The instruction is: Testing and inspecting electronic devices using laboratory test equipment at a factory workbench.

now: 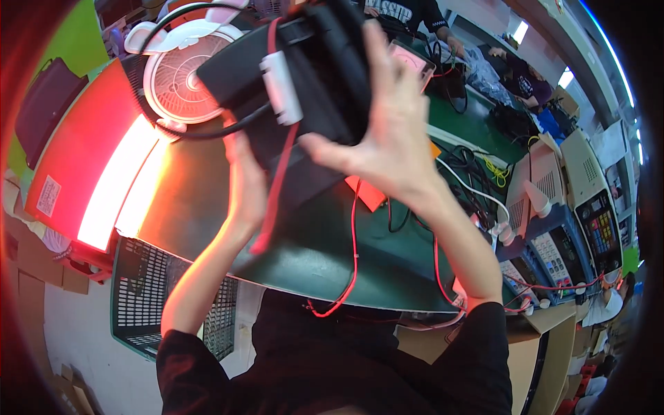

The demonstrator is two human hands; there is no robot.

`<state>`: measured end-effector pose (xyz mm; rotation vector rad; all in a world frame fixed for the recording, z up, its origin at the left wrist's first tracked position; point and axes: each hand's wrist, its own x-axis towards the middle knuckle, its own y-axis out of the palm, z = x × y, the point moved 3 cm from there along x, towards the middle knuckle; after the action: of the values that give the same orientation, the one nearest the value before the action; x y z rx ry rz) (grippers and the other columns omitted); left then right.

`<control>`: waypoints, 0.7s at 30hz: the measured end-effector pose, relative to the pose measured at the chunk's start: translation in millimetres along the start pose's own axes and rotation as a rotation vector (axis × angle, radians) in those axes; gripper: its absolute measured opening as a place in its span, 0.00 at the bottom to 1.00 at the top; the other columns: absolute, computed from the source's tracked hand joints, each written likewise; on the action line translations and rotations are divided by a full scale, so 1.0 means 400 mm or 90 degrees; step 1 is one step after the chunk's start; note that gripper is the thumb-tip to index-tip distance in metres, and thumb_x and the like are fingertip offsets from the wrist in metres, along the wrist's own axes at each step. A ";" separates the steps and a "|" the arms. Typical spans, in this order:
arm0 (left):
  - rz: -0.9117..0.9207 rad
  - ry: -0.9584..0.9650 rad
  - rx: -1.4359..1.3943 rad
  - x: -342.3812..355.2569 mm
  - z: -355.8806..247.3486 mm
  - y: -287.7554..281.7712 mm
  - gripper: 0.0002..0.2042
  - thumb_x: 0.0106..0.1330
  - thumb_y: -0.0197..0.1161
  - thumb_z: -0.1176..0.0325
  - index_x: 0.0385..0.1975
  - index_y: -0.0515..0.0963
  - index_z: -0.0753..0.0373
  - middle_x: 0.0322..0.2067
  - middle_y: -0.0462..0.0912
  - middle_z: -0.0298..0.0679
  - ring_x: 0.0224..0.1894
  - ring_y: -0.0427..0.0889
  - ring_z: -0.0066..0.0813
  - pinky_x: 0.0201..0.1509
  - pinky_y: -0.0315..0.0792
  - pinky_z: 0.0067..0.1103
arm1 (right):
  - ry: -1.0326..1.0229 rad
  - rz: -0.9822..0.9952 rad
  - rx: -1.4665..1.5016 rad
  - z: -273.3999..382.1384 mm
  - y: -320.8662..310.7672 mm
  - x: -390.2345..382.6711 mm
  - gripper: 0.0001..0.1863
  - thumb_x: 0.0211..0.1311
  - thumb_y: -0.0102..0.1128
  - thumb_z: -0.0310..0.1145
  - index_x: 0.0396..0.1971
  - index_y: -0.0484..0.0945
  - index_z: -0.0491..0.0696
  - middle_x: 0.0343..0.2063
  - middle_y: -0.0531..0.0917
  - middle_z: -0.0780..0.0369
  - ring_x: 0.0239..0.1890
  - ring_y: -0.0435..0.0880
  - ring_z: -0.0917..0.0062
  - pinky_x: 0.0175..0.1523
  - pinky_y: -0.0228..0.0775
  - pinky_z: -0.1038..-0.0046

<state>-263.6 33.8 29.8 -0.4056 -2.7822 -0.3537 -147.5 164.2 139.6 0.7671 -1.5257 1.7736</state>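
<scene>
A black boxy device (pixel 318 97) is tilted up above the table, between my two hands. My left hand (pixel 245 183) grips its lower left side, with the fingers partly hidden behind it. My right hand (pixel 401 131) is spread wide along its right edge, thumb across the front face; the hand is slightly blurred. A red cord (pixel 280 180) hangs down over the device. A white plastic connector piece (pixel 281 88) sits on that cord. A thick black cable (pixel 207 133) loops out to the left from the device.
A white fan (pixel 190 76) and a glowing red-orange lamp panel (pixel 114 187) stand left of the green table (pixel 277 263). Red leads (pixel 356 256) trail over its front edge. Bench instruments (pixel 553 249) and tangled cables fill the right side. Another person's hand (pixel 454 46) is across the table. A green plastic crate (pixel 142 297) is below left.
</scene>
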 end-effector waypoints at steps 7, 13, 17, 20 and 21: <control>0.410 0.042 0.027 0.132 -0.033 0.134 0.19 0.63 0.54 0.61 0.50 0.70 0.67 0.35 0.78 0.39 0.39 0.76 0.21 0.39 0.71 0.19 | -0.195 -0.154 -0.495 -0.149 -0.171 0.155 0.54 0.31 0.71 0.49 0.64 0.53 0.59 0.51 0.66 0.48 0.52 0.66 0.56 0.54 0.57 0.58; 0.456 -0.116 0.118 0.159 0.169 0.007 0.12 0.61 0.54 0.69 0.43 0.75 0.64 0.28 0.77 0.34 0.29 0.76 0.17 0.29 0.72 0.16 | -0.234 0.042 -0.811 -0.359 -0.105 0.389 0.57 0.25 0.73 0.36 0.64 0.51 0.59 0.52 0.64 0.53 0.52 0.65 0.64 0.50 0.59 0.63; 0.432 -0.139 0.044 0.154 0.192 0.026 0.10 0.57 0.59 0.69 0.38 0.77 0.65 0.21 0.76 0.33 0.24 0.75 0.16 0.29 0.70 0.15 | -0.305 0.039 -0.786 -0.456 0.041 0.472 0.58 0.23 0.74 0.43 0.63 0.52 0.55 0.49 0.66 0.53 0.50 0.66 0.65 0.47 0.61 0.64; 0.469 -0.061 0.129 0.159 0.191 0.029 0.09 0.56 0.60 0.70 0.35 0.78 0.67 0.19 0.75 0.32 0.22 0.70 0.15 0.28 0.68 0.15 | -0.250 0.062 -0.646 -0.472 0.192 0.501 0.56 0.25 0.74 0.46 0.62 0.54 0.61 0.48 0.67 0.52 0.49 0.68 0.63 0.46 0.60 0.60; 0.474 -0.075 0.115 0.161 0.196 0.025 0.09 0.56 0.60 0.72 0.36 0.78 0.66 0.19 0.74 0.32 0.21 0.69 0.15 0.28 0.67 0.15 | -0.259 0.062 -0.595 -0.483 0.253 0.501 0.56 0.25 0.74 0.47 0.62 0.53 0.62 0.49 0.66 0.51 0.50 0.67 0.62 0.47 0.60 0.58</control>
<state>-339.9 80.4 -19.1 -1.3739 -2.4993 0.1007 -351.1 367.6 209.1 0.5696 -2.3945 0.7760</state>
